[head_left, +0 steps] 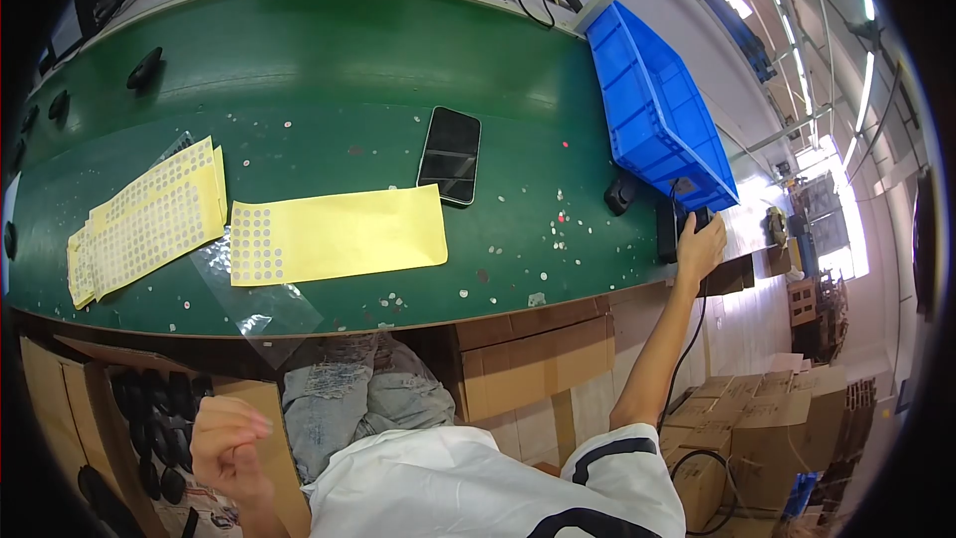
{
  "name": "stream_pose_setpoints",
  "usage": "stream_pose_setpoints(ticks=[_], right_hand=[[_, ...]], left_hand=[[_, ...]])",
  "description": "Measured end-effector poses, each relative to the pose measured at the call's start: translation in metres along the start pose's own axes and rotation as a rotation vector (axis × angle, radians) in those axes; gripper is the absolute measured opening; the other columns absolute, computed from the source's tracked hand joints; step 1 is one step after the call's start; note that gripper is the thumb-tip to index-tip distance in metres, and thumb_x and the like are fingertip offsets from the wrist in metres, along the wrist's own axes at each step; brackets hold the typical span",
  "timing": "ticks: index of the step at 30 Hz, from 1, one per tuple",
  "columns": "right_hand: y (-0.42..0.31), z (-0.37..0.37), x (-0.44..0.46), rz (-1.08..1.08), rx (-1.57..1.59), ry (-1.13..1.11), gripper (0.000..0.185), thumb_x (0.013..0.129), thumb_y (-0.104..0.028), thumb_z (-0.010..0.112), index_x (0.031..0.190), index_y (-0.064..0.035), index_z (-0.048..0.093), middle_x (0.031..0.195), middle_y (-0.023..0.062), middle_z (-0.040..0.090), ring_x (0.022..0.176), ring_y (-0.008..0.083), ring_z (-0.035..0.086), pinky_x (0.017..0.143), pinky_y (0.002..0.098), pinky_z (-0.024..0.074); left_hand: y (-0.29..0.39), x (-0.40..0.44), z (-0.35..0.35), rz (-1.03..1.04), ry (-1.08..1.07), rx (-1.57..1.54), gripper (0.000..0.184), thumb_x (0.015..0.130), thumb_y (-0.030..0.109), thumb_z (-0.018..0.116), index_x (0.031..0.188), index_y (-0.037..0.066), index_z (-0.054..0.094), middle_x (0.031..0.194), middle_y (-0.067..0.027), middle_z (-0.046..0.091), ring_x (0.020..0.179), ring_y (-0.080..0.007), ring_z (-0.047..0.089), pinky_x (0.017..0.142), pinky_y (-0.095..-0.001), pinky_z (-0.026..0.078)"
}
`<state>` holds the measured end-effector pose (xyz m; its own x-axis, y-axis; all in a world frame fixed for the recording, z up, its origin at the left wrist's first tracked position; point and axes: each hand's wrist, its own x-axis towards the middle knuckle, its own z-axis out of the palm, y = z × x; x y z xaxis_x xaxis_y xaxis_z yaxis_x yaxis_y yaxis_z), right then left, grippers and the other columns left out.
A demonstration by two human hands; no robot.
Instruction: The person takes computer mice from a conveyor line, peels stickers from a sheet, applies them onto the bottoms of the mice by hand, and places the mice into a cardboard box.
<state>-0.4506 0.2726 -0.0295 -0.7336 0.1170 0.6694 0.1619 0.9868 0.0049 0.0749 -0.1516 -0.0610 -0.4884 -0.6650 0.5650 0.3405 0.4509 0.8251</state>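
My right hand (701,247) reaches to the right end of the green table (349,70). Its fingers are closed around a small black object (703,215), whose kind I cannot make out. A black block (667,231) stands beside it, and a black mouse-shaped piece (621,193) lies further left. My left hand (231,446) is raised below the table's front edge, fingers curled and pinched. Whatever it holds, if anything, is too small to tell. Below it, an open carton (95,389) contains several black rounded pieces (159,428).
On the table lie a yellow sheet (358,234) partly covered with round grey stickers, stacked sticker sheets (159,219), clear plastic film (264,311) and a phone (450,154). A blue crate (652,105) stands at the right. Cardboard boxes (747,428) fill the floor there.
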Motion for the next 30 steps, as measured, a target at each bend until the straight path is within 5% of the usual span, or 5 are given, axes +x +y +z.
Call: stream_pose_setpoints(ticks=[16, 30], right_hand=[[0.000, 0.006, -0.006, -0.057, -0.028, 0.040, 0.058, 0.101, -0.041, 0.056, 0.145, -0.0038, 0.054, 0.149, 0.0140, 0.056, 0.136, 0.0340, 0.052, 0.112, 0.0472, 0.0412], [0.002, 0.001, -0.008, -0.157, 0.003, 0.041, 0.053, 0.096, -0.019, 0.068, 0.147, -0.0121, 0.055, 0.148, 0.0109, 0.056, 0.138, 0.0318, 0.051, 0.116, 0.0458, 0.0374]], left_hand=[[-0.010, -0.026, -0.001, -0.281, -0.087, 0.034, 0.010, 0.098, 0.013, 0.059, 0.096, 0.004, 0.061, 0.084, -0.0072, 0.062, 0.080, -0.0197, 0.054, 0.077, -0.0298, 0.046], [-0.013, -0.026, 0.002, -0.299, -0.039, -0.005, 0.007, 0.095, 0.008, 0.061, 0.097, 0.001, 0.064, 0.086, -0.0096, 0.067, 0.079, -0.0200, 0.058, 0.072, -0.0282, 0.048]])
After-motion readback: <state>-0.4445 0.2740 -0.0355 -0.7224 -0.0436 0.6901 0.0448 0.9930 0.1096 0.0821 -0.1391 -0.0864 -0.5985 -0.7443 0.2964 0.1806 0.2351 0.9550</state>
